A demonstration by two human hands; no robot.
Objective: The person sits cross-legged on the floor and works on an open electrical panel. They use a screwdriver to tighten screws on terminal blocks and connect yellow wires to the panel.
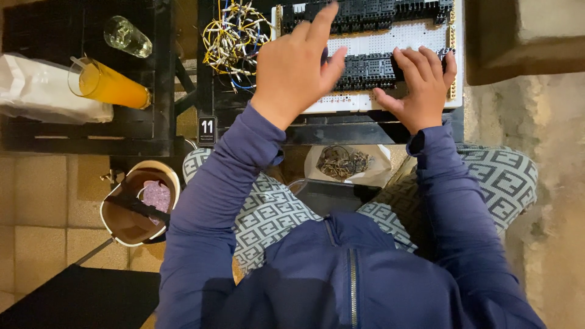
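Note:
A white breadboard (390, 38) with rows of black components (365, 70) lies on a dark table in front of me. My left hand (298, 64) hovers over its left part, fingers spread, holding nothing. Fingers of my right hand (419, 85) rest curled on the black component row at the board's lower right. A tangle of yellow, white and blue jumper wires (234, 39) lies just left of the board.
A glass of orange juice (109, 85), an empty glass (127, 36) and a white paper bag (36, 88) sit on a dark slatted table at left. An open bag (140, 210) stands on the tiled floor. A paper packet of small parts (344, 163) lies below the table edge.

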